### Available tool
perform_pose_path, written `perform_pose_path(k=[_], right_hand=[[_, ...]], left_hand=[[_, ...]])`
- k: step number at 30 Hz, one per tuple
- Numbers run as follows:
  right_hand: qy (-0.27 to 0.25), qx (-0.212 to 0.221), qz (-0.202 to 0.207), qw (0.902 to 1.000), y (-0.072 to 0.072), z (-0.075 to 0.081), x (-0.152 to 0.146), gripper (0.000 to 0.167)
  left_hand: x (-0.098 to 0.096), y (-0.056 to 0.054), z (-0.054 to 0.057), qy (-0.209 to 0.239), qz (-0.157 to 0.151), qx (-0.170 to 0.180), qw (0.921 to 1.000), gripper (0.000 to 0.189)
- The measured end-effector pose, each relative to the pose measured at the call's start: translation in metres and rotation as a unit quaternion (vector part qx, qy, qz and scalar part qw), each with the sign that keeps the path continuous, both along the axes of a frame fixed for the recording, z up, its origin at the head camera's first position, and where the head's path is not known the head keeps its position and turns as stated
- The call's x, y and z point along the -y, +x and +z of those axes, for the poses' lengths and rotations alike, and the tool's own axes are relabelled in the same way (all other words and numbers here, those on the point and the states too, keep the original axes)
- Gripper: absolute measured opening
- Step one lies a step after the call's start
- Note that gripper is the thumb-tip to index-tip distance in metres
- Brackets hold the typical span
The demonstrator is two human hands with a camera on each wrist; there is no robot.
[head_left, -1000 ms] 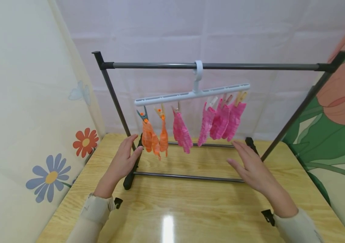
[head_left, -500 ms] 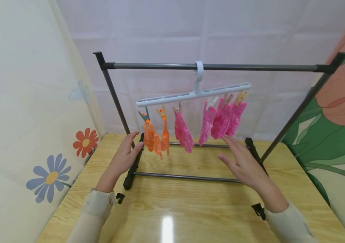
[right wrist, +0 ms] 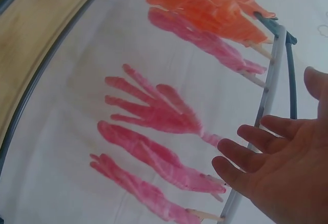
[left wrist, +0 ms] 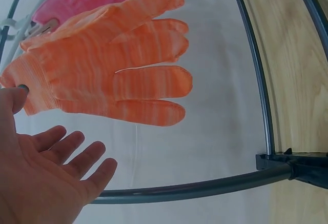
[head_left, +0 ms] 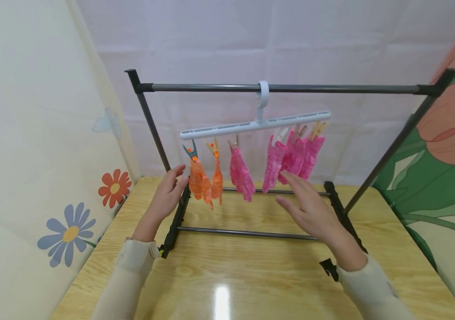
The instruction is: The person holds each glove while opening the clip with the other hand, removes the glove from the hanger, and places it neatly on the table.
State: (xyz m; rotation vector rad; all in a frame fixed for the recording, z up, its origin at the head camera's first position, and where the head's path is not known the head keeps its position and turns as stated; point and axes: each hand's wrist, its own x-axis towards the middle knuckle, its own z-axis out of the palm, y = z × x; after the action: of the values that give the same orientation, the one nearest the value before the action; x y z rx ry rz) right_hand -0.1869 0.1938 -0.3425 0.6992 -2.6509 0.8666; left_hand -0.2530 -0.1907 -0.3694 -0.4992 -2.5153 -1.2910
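A pale blue hanger (head_left: pixel 231 129) hooks over the rack's top bar, tilted with its left end lower. Clothespins hold knitted gloves below it, fingers down: orange gloves (head_left: pixel 200 180) at the left, a pink glove (head_left: pixel 241 173) near the middle, several pink gloves (head_left: pixel 293 155) on the right. My left hand (head_left: pixel 166 195) is raised beside the outer orange glove (left wrist: pixel 123 75), fingers spread and holding nothing. In front of the right-hand pink gloves, my right hand (head_left: pixel 311 211) is held up with straight fingers; its fingertips overlap their lower ends in the head view.
The dark metal rack (head_left: pixel 355 90) stands on a wood-grain table (head_left: pixel 195 275), with low crossbars (head_left: pixel 247 233) between its feet. A white cloth (head_left: pixel 219 40) hangs behind. Flower-printed sheets (head_left: pixel 15 146) flank both sides.
My right hand has moved left, from beside the rightmost pink glove to in front of the pink gloves. My left hand has risen slightly. The gloves and hanger look almost unmoved.
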Motion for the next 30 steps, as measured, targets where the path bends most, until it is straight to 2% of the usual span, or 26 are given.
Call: perform_pose_path(k=[6,13,17,22,30], right_hand=[[-0.017,0.023,-0.001,0.9996,-0.001,0.008,0.011,0.067],[-0.011,0.008,0.01,0.9999,-0.004,0.016,0.022,0.066],[-0.021,-0.001,0.019,0.9996,-0.007,0.021,0.029,0.065],[-0.046,0.003,0.031,0.9985,-0.008,0.028,0.041,0.063],[-0.065,0.008,0.041,0.997,-0.011,0.039,0.058,0.062]], left_hand=[[-0.005,-0.009,0.003,0.027,0.002,-0.007,0.9996,0.051],[-0.009,-0.015,0.006,0.061,0.005,0.002,0.9981,0.05],[-0.009,-0.019,0.007,0.077,0.001,-0.001,0.997,0.047],[-0.009,-0.021,0.008,0.086,-0.006,0.011,0.9963,0.05],[-0.015,-0.024,0.014,0.132,-0.029,0.024,0.9905,0.05]])
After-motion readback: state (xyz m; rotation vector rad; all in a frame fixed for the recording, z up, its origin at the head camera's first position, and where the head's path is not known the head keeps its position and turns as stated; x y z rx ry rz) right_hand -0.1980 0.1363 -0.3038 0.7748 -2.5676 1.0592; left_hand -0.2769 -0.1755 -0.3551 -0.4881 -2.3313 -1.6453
